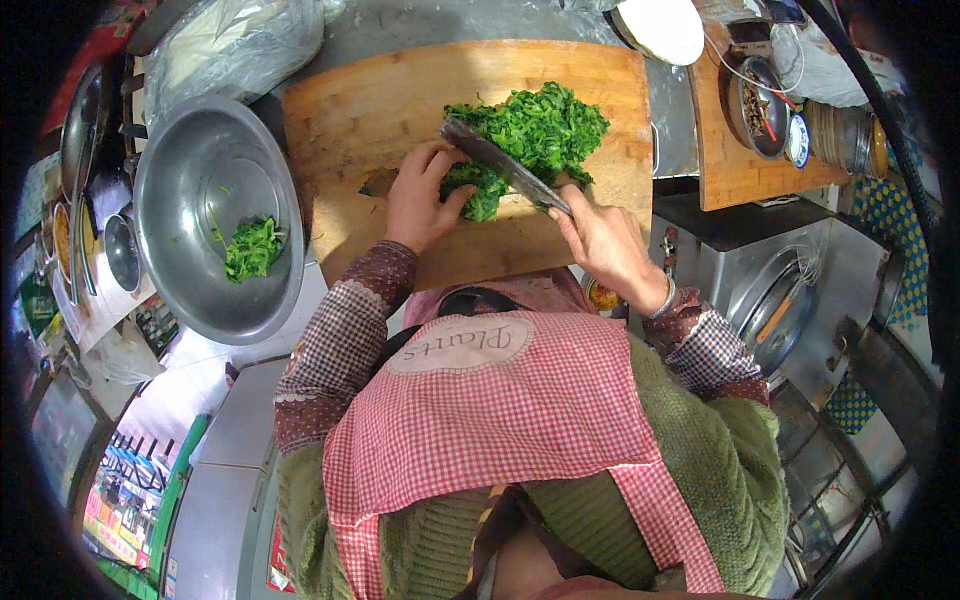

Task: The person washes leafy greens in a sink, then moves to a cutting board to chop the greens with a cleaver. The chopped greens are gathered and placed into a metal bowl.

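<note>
A wooden cutting board (480, 71) lies before me, bearing a pile of chopped leafy greens (551, 127). My right hand (609, 244) grips the handle of a kitchen knife (502, 163), whose dark blade slants up and left between the pile and a smaller bunch of greens (484, 195). My left hand (427, 199) rests on the board at the left of that bunch, fingers curled and thumb against the leaves. Whether it grips any of them is hard to tell. To the left, a large metal bowl (169, 187) holds a small clump of greens (255, 249).
A plastic-wrapped bundle (232, 49) lies behind the bowl. Beyond the board's right back corner is a white round plate or lid (660, 30). A pan (761, 105) stands on another wooden board (720, 176) at the right. Below it, a whisk (808, 264) lies by metal basins.
</note>
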Available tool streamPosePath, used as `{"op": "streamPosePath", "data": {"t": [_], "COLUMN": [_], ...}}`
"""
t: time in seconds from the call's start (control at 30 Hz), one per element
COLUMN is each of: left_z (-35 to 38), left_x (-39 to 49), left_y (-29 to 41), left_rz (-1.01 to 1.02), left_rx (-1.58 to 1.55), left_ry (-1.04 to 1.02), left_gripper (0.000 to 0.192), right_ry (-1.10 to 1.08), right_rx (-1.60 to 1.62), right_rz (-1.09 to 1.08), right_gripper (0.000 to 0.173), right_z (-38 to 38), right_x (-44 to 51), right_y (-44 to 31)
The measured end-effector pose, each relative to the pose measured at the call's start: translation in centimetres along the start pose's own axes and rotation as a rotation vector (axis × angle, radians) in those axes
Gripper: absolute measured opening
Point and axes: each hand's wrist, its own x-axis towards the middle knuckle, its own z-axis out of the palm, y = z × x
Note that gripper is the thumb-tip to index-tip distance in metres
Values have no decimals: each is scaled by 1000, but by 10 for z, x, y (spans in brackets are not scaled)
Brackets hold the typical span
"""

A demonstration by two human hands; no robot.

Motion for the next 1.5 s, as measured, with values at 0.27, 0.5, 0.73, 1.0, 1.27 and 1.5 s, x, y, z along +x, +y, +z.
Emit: {"op": "streamPosePath", "data": {"t": [0.27,0.5,0.73,1.0,1.27,1.5], "left_z": [4,8,6,1,4,7], "left_x": [-2,-4,-4,-8,-9,-9], "left_y": [-4,-7,-5,4,-8,-12], "left_rz": [-19,-52,-89,-56,-8,-1], "left_rx": [4,-9,24,-16,-18,-32], "left_ry": [5,24,-2,62,23,81], "left_gripper": [36,34,34,33,29,30], "right_ry": [-81,-93,140,105,-82,-88], "right_rx": [-48,-101,-88,-6,-52,-58], "right_rz": [-20,-11,-86,-57,28,-5], "right_gripper": [22,23,20,19,22,23], "right_z": [-4,13,57,12,1,5], "right_x": [13,31,60,15,-6,13], "right_y": [-11,-13,-6,-8,-13,-21]}}
